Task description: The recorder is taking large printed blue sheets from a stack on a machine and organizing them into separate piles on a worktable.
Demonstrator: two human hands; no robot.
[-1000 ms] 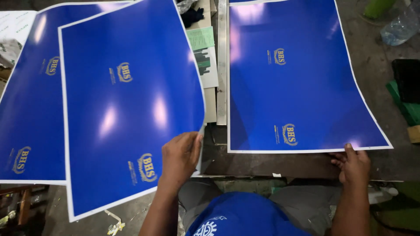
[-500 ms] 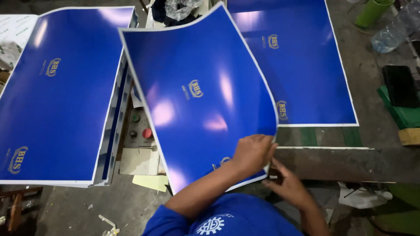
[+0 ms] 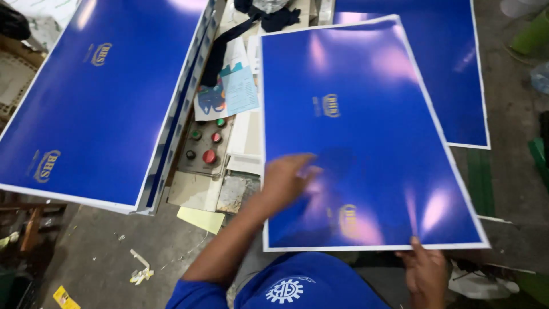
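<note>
Left hand [image 3: 289, 177] spread flat, fingers [image 3: 306, 169] loosely open and blurred, pressing on the near left part of a glossy blue sheet [image 3: 366, 131] with a white border and gold emblems; gripping nothing, only resting on the surface. Right hand [image 3: 424, 273] at the sheet's near edge, thumb on top of the white margin, remaining fingers tucked under and out of sight, so pinching the sheet's border. Sheet reaching away from both sets of fingers, tilted slightly, its far right corner overlapping another blue sheet [image 3: 452, 74] lying beyond. Just left of the left fingers, a worn control panel [image 3: 206, 146] with red and green buttons; farther left, well apart, a stack of blue sheets [image 3: 97, 103] squared up at an angle. Beyond the panel, printed paper scraps [image 3: 229, 91] and a dark strap [image 3: 229, 43]. Below the left forearm, a yellow paper slip [image 3: 200, 219] on the grey floor [image 3: 103, 252].
</note>
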